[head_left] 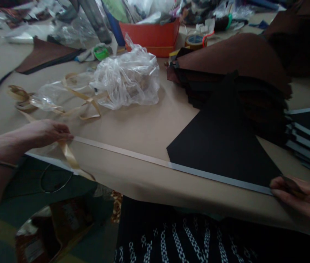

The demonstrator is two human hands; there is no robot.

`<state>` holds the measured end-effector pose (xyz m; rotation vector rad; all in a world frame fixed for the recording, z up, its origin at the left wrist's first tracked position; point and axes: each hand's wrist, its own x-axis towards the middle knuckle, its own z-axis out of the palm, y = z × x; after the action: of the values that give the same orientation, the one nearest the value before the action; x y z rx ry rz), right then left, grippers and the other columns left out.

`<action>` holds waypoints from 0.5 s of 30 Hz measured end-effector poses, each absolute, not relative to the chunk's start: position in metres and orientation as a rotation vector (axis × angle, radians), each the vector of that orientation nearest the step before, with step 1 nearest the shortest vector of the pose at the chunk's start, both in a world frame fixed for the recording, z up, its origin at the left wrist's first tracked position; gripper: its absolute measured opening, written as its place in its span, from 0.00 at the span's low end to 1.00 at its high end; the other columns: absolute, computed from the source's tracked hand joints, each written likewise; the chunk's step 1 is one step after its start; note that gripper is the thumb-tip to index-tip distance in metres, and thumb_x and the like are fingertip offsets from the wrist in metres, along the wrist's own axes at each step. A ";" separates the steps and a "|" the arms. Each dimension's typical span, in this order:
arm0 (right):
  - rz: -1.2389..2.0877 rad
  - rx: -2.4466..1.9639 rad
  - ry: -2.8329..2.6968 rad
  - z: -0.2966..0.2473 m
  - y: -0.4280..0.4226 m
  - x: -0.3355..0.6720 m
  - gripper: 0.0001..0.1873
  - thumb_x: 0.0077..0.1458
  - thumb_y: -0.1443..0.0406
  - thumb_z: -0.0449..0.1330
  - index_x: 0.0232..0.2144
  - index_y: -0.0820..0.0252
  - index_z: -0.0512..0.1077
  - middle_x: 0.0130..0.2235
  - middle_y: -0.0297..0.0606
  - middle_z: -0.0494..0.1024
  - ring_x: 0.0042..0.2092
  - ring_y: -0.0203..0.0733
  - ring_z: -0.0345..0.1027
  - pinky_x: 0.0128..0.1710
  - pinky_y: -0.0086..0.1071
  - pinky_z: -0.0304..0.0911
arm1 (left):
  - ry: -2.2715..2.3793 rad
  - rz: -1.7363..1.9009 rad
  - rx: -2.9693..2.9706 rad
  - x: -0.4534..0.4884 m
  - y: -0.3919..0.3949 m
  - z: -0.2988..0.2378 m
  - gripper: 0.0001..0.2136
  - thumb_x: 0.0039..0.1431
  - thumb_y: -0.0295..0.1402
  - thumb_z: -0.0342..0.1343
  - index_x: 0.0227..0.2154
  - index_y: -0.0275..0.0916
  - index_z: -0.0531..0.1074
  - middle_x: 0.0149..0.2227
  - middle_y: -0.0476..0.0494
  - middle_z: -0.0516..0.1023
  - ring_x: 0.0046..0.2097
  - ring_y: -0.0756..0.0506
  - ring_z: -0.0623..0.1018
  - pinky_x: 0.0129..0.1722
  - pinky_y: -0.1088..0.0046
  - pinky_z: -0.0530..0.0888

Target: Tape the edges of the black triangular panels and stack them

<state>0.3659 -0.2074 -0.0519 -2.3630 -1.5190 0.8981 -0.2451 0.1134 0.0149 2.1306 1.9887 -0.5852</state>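
Observation:
A long grey tape strip (149, 160) runs across the tan table (138, 128), stretched between my two hands. My left hand (45, 133) pinches its left end, with a tan backing ribbon (71, 159) curling down from my fingers. My right hand (305, 199) is closed on the strip's right end, at the near corner of a black triangular sheet (223, 146). The strip lies along that sheet's near edge.
A crumpled clear plastic bag (127, 78) and loose tan ribbons (83, 102) lie at the middle left. A stack of dark sheets (239, 65) fills the right. An orange box (152, 36) and tape roll (195, 41) stand at the back.

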 end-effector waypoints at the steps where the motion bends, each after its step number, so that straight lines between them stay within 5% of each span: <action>1: 0.916 -2.356 -1.547 -0.050 -0.207 0.366 0.16 0.42 0.49 0.58 0.27 0.53 0.75 0.32 0.41 0.78 0.34 0.47 0.73 0.36 0.35 0.67 | 1.975 -0.648 2.103 -0.245 0.114 0.014 0.17 0.45 0.45 0.55 0.24 0.32 0.76 0.15 0.61 0.69 0.24 0.56 0.67 0.29 0.86 0.56; 5: 0.969 -2.250 -1.723 -0.030 -0.192 0.342 0.10 0.49 0.57 0.59 0.33 0.52 0.76 0.36 0.44 0.78 0.36 0.44 0.73 0.36 0.34 0.66 | 1.974 -0.786 2.054 -0.244 0.115 0.015 0.18 0.50 0.45 0.51 0.27 0.33 0.75 0.16 0.60 0.68 0.26 0.56 0.66 0.29 0.85 0.53; 10: 1.158 -1.615 -2.030 0.001 -0.140 0.244 0.11 0.59 0.64 0.50 0.35 0.54 0.73 0.36 0.38 0.74 0.36 0.37 0.69 0.35 0.30 0.63 | 1.993 -0.767 2.091 -0.242 0.109 0.015 0.24 0.53 0.52 0.47 0.28 0.33 0.75 0.17 0.60 0.67 0.25 0.57 0.64 0.28 0.84 0.52; 15: 1.269 -1.482 -2.048 -0.018 -0.098 0.177 0.14 0.54 0.71 0.53 0.41 0.57 0.73 0.37 0.36 0.73 0.37 0.35 0.66 0.39 0.29 0.61 | 2.037 -0.619 2.181 -0.249 0.103 0.011 0.26 0.52 0.56 0.48 0.24 0.35 0.75 0.15 0.59 0.67 0.23 0.56 0.65 0.27 0.83 0.55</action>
<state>0.1773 -0.0985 -0.0178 -1.4816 -2.0485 1.2694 -0.2494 0.1034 0.0110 2.1812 2.0370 -0.6191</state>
